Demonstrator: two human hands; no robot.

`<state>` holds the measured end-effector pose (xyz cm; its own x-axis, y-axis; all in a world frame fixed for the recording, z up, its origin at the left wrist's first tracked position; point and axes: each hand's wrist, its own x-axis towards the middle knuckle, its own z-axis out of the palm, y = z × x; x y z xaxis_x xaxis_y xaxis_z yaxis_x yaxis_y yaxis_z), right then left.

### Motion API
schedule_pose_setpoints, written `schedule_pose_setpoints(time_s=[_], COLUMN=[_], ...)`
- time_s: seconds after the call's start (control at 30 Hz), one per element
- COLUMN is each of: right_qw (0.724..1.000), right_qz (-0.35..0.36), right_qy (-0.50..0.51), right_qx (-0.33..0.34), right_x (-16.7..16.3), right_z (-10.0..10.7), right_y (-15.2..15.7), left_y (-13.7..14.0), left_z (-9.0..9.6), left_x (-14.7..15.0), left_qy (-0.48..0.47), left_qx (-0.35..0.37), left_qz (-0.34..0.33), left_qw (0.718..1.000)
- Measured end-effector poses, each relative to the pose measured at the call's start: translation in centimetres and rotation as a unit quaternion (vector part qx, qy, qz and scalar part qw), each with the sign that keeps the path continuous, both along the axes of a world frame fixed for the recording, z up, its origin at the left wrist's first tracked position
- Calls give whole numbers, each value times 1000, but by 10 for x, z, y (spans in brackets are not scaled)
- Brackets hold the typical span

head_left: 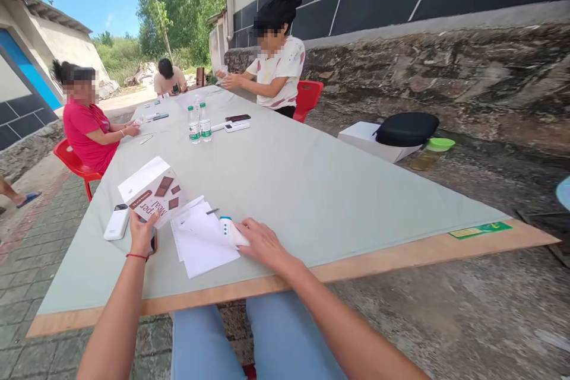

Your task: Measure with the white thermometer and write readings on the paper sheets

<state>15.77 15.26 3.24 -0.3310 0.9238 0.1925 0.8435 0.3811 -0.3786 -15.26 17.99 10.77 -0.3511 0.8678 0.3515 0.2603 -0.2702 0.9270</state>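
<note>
My left hand (143,231) is closed around the lower edge of a white box (154,193) printed with brown chocolate pieces, which it holds tilted above the table. A red string circles that wrist. My right hand (262,243) grips a white handheld device (231,233) with a blue end and blue buttons, low over the papers. White sheets of paper (207,255) lie between the hands, with a dark pen (212,211) on their far edge. A dark phone (154,241) is partly hidden behind my left wrist. Left of it rests a white power bank (117,222).
Two water bottles (199,124) stand mid-table beside a white device (237,126) and a dark phone (238,117). Three people sit farther along the table (356,208). A black case (407,129) lies on a white box at the right, near a green bowl (440,144).
</note>
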Motion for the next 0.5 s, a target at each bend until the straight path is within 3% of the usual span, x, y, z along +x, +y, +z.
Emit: schedule_pose_setpoints(time_s=[0.1, 0.2, 0.33, 0.5], right_qw=[999, 997, 995, 991], right_qz=[31, 59, 91, 127], right_qy=[-4, 20, 36, 16], right_qx=[35, 55, 4, -42], right_x=[5, 7, 12, 19], right_z=[-3, 4, 17, 26], right_y=[-8, -15, -29, -48], left_y=[-25, -38, -45, -52], left_z=[-1, -12, -25, -25], left_x=[14, 27, 37, 40], left_qy=[-63, -102, -112, -55], left_qx=[7, -10, -47, -80], left_qz=[-85, -96, -89, -108], left_qw=[994, 990, 989, 989])
